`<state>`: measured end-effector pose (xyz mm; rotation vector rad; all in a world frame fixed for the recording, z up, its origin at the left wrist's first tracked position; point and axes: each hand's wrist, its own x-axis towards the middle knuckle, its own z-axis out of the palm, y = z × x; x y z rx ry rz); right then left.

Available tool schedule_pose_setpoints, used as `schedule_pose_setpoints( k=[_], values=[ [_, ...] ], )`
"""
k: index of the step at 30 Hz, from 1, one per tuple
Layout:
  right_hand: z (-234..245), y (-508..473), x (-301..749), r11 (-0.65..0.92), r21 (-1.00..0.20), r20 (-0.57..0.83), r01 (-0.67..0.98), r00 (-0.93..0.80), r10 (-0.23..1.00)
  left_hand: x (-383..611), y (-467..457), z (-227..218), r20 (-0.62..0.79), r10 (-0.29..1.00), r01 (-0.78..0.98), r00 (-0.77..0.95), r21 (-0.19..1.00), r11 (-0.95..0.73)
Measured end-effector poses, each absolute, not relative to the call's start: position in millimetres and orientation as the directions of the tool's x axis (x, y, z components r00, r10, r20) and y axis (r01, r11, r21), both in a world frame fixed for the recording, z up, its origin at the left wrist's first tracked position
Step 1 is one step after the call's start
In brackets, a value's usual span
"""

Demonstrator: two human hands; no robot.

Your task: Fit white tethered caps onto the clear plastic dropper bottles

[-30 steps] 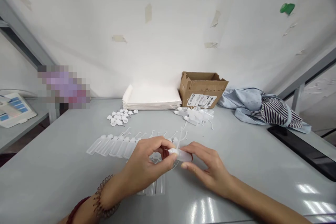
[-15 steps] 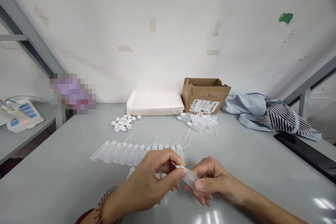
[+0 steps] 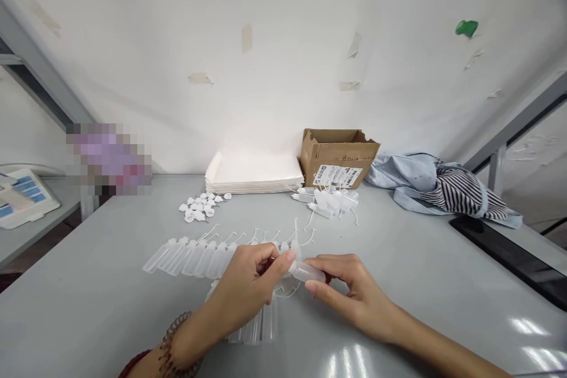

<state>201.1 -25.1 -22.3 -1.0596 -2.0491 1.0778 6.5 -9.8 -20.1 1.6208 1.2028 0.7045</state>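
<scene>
A small translucent squeeze bottle (image 3: 309, 272) is held nearly level between both hands over the table. My left hand (image 3: 248, 283) pinches its neck end between thumb and fingers, hiding the tip. Around its base end close the thumb and fingers of my right hand (image 3: 354, 289). Behind the left hand lies a slanted row of similar bottles (image 3: 199, 260) with thin strap-like tails pointing away. A second group of bottles (image 3: 268, 322) lies nearer me, partly covered by the left hand.
Small white caps with thin metal tips (image 3: 201, 207) form a pile at back left. Loose bottles (image 3: 328, 201) lie before a cardboard box (image 3: 341, 156). A white stack (image 3: 254, 174) stands against the wall. Striped and blue cloth (image 3: 398, 177) and a long black object (image 3: 509, 260) are right.
Both hands have moved slightly up and away with the bottle, which is now closer to level. My right fingers have shifted toward its base. The view has turned slightly right.
</scene>
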Motion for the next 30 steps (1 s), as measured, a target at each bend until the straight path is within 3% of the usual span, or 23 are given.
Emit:
schedule_pose_setpoints(
  k=[4, 7, 9, 13, 17, 21, 30],
  values=[
    [-33.5, -26.9, 203.4, 0.652, -0.616, 0.4, 0.443, -0.537, 0.743, 7.8, -9.0, -23.2, -0.169, 0.906, 0.329, 0.389, 0.944, 0.034],
    [-41.2, -26.9, 205.6, 0.725, -0.491, 0.481, 0.483, -0.543, 0.688, 7.4, -8.1, -22.9, -0.168, 0.882, 0.272, 0.44, 0.961, 0.047],
    [-41.9, -27.3, 206.2, 0.736, -0.473, 0.502, 0.484, -0.538, 0.677, 6.3, -8.1, -21.2, -0.145, 0.872, 0.256, 0.468, 0.966, 0.024],
    [-35.4, -29.6, 205.8, 0.682, -0.6, 0.468, 0.419, -0.507, 0.724, 3.8, -9.5, -16.2, -0.107, 0.849, 0.22, 0.517, 0.975, -0.011],
    [-27.5, -30.3, 206.1, 0.507, -0.78, 0.308, 0.367, -0.481, 0.821, 2.5, -10.8, -13.4, -0.061, 0.839, 0.21, 0.541, 0.976, -0.064],
    [-22.9, -28.2, 207.3, 0.348, -0.879, 0.173, 0.326, -0.461, 0.87, 1.9, -11.5, -13.2, -0.013, 0.837, 0.273, 0.547, 0.948, -0.164],
    [-24.2, -19.5, 205.0, 0.178, -0.961, 0.069, 0.211, -0.442, 0.895, 0.8, -8.0, -22.7, 0.328, 0.756, 0.404, 0.567, 0.69, -0.601]
  ],
)
